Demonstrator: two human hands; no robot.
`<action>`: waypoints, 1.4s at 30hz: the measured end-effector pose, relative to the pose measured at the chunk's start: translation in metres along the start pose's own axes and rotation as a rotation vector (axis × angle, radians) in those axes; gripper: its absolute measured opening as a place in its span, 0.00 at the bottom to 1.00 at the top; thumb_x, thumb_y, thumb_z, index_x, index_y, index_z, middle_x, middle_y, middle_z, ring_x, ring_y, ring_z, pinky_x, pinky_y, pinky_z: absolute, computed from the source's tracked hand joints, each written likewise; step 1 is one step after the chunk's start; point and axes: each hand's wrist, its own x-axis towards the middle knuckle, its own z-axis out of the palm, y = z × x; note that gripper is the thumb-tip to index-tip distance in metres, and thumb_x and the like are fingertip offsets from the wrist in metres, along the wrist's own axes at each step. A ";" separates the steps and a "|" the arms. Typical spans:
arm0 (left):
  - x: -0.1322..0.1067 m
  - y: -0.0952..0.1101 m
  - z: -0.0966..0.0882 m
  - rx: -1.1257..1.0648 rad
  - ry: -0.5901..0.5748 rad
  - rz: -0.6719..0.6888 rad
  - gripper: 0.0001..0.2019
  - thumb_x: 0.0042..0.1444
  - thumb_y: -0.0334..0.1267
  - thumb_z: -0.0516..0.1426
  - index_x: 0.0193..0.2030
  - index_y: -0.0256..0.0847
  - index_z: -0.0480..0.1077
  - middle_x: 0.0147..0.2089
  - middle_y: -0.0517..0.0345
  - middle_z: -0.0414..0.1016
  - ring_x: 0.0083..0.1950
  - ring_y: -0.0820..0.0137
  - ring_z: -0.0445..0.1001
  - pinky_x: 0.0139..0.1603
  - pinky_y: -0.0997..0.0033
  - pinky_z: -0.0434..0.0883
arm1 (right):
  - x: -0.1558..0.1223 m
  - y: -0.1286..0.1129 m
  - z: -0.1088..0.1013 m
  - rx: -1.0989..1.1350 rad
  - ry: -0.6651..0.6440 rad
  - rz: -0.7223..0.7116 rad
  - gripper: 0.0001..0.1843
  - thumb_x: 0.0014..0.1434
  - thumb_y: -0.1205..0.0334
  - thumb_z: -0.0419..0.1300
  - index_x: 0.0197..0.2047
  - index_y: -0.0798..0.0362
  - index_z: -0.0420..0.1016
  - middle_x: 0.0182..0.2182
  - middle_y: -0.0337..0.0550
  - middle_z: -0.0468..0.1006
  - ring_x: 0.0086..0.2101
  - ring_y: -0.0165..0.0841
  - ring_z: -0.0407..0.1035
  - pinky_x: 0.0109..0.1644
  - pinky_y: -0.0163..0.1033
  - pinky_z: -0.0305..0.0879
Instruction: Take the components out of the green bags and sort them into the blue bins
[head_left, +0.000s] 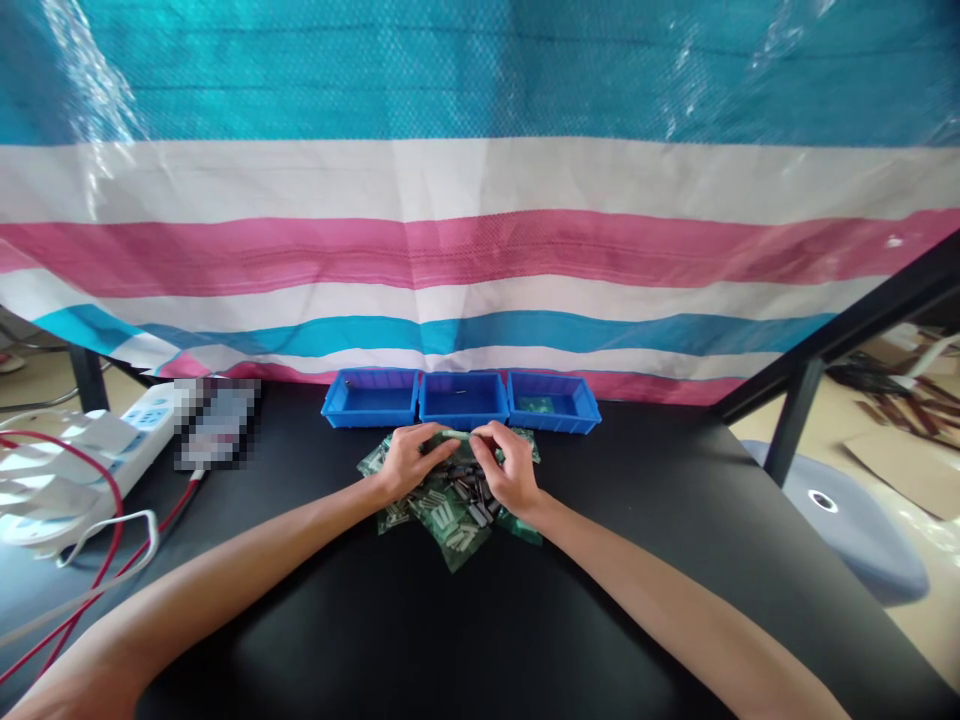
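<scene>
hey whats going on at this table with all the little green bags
A person works at a black table with two bare hands. The left hand and the right hand pinch one green packet between them, just above a pile of green packets that seem to hold small dark parts. Behind the pile stand three blue bins in a row; the right bin has something green in it. A white power strip with a red cable lies far left.
</scene>
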 end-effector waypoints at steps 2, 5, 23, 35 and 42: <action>0.000 0.000 0.000 -0.002 -0.010 0.015 0.12 0.60 0.44 0.57 0.37 0.37 0.75 0.31 0.57 0.78 0.31 0.72 0.74 0.34 0.76 0.69 | 0.000 0.000 -0.001 0.014 -0.013 -0.008 0.08 0.65 0.62 0.53 0.34 0.52 0.71 0.25 0.38 0.66 0.26 0.30 0.61 0.32 0.37 0.58; 0.000 0.000 0.000 0.010 -0.018 0.037 0.12 0.61 0.44 0.57 0.37 0.37 0.75 0.31 0.57 0.78 0.31 0.72 0.74 0.34 0.76 0.69 | 0.001 0.000 -0.002 0.049 -0.023 -0.012 0.07 0.64 0.62 0.53 0.37 0.52 0.72 0.27 0.39 0.66 0.27 0.31 0.62 0.33 0.37 0.59; 0.001 -0.001 0.001 0.012 0.009 0.042 0.12 0.61 0.45 0.56 0.38 0.38 0.75 0.32 0.57 0.78 0.32 0.71 0.75 0.35 0.76 0.70 | 0.003 0.002 0.001 0.029 -0.033 0.038 0.06 0.65 0.63 0.53 0.35 0.52 0.68 0.29 0.39 0.67 0.29 0.31 0.63 0.34 0.36 0.59; 0.000 -0.002 0.001 -0.022 0.045 -0.006 0.13 0.61 0.46 0.56 0.38 0.37 0.75 0.33 0.56 0.78 0.32 0.71 0.75 0.36 0.75 0.71 | 0.002 0.001 0.002 -0.007 -0.059 0.009 0.05 0.65 0.60 0.54 0.39 0.51 0.69 0.31 0.41 0.69 0.30 0.32 0.65 0.36 0.37 0.62; -0.001 -0.002 0.001 -0.033 0.039 -0.038 0.17 0.64 0.45 0.52 0.32 0.36 0.72 0.24 0.61 0.70 0.25 0.76 0.66 0.28 0.78 0.64 | 0.002 0.004 0.004 -0.014 -0.061 0.012 0.06 0.66 0.62 0.53 0.37 0.51 0.69 0.30 0.41 0.68 0.31 0.33 0.64 0.36 0.37 0.62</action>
